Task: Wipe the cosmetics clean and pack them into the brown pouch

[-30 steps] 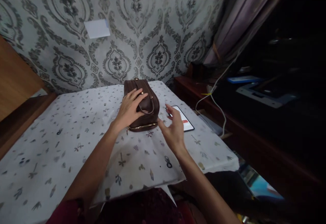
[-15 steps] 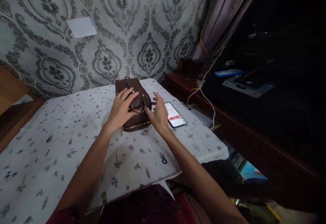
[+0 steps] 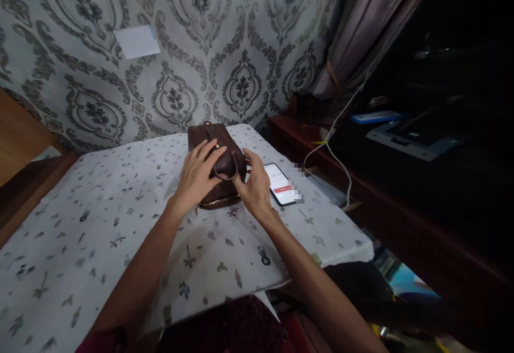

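Note:
A dark brown bag (image 3: 214,130) with a handle loop and a gold zip along its near end lies on the patterned white cloth (image 3: 152,256). My left hand (image 3: 198,173) rests on the bag's left side and top, its fingers spread over it. At the right side of the bag, my right hand (image 3: 255,184) has its thumb by the handle and its fingers apart, curved along the edge. Just right of that hand, a phone (image 3: 280,181) lies with its screen lit.
A dark red wooden unit (image 3: 289,128) stands at the right, with a white cable (image 3: 341,165) hanging over it and a blue-edged object (image 3: 377,117) on it. Patterned wallpaper rises behind. Wooden furniture (image 3: 36,192) borders the left side.
The whole view has shifted slightly, so things appear further right. My right hand's fingers have come closer to the bag's right side.

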Demonstrator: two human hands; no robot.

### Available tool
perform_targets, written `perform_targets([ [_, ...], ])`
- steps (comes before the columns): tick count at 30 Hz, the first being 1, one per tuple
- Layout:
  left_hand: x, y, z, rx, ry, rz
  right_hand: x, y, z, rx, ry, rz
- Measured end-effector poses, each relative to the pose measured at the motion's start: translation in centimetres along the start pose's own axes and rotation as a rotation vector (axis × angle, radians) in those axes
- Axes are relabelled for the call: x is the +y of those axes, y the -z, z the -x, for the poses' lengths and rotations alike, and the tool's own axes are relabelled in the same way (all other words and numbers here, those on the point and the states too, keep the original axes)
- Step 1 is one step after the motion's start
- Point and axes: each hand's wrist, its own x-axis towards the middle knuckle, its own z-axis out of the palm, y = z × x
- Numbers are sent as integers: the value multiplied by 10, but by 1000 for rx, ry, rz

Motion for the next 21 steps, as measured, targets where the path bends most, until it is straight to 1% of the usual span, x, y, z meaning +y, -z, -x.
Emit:
perform_targets([
  [2, 0, 0, -1, 19, 8, 64, 2, -5, 8, 48, 9, -49],
  [4, -1, 1, -2, 64, 34, 196, 2, -10, 18, 91, 2, -57],
  [7, -5, 4, -4, 139, 149, 481, 3, -18, 32, 114, -15, -54],
  [9, -7, 6, -6, 180, 214, 614, 4, -21, 38, 120, -8, -41],
  [11, -9, 7, -7, 235, 218, 633, 7, -21, 41, 124, 24, -4],
  [13, -11, 7, -7, 299, 200, 587, 9, -20, 42, 112, 69, 68],
  [16, -14, 7, -7, 357, 234, 562, 6, -20, 42, 44, 155, 197],
  [19, -18, 8, -6, 350, 300, 615, -1, -23, 43, -65, 247, 286],
  [21, -19, 9, -6, 329, 309, 628, -5, -26, 44, -108, 277, 322],
])
